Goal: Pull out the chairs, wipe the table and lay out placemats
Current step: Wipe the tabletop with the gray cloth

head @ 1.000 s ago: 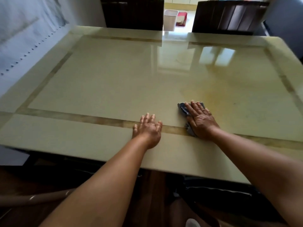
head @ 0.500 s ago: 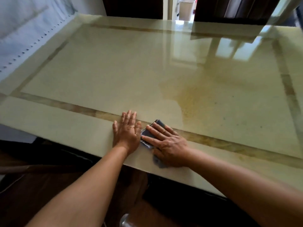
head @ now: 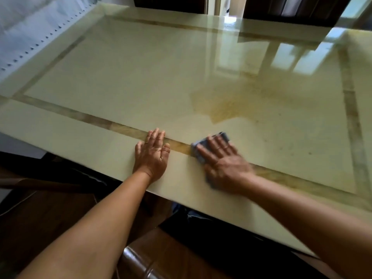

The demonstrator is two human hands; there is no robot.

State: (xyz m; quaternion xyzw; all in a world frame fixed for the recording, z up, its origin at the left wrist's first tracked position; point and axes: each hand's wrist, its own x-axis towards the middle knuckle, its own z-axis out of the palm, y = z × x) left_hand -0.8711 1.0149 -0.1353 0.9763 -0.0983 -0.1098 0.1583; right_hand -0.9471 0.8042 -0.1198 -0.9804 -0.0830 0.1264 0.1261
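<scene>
In the head view, the left hand [head: 152, 156] lies palm down on the glossy cream counter [head: 124, 81], near its front edge. Its fingers [head: 156, 135] are held close together and flat, the tips reaching onto the brown inlaid band [head: 84, 116] that runs along the front of the counter; the thumb sits slightly out to the side. This hand holds nothing.

The right hand [head: 225, 164] is also palm down, pressing a blue-grey cloth [head: 203, 147] against the counter. Its fingers [head: 216, 144] are spread apart on top of the cloth, flat rather than curled around it. The cloth lies under those fingers and the palm: one corner shows beyond the fingertips, another part sticks out on the thumb side, towards the left hand, and a small edge shows below the heel of the hand. The right hand is blurred. A bare stretch of counter separates the cloth from the left hand.

Beyond the right fingertips, a yellowish stain [head: 227, 107] spreads across the counter. Far past both hands, at the opposite edge, stand the dark backs of two chairs [head: 291, 9]. Below the wrists, part of a dark brown chair back [head: 138, 262] shows at the bottom edge.
</scene>
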